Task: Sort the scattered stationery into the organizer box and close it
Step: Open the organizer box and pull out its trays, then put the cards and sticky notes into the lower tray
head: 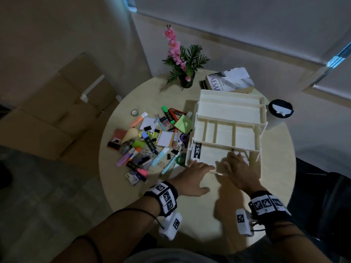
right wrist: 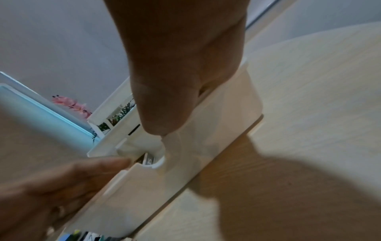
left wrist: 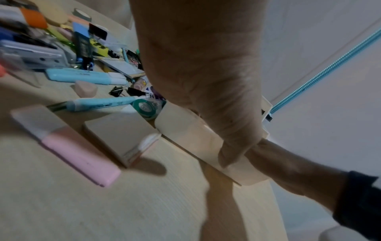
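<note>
Here, seen from my head, the organizer box (head: 226, 130) stands open in stepped tiers on the round table (head: 199, 215); my left hand (head: 193, 177) lies with fingers stretched against its near front edge, my right hand (head: 236, 168) reaches over that edge into the lowest tier. The scattered stationery (head: 150, 143) sits just left of the box — a plant (head: 182, 61) and a book (head: 228, 80) behind. From the left wrist, my thumb (left wrist: 228, 154) presses the box's front wall, green tape (left wrist: 145, 107) close by. From the right wrist, my thumb (right wrist: 158, 117) rests on the front wall by its notch — whether the other fingers grip, I cannot tell.
</note>
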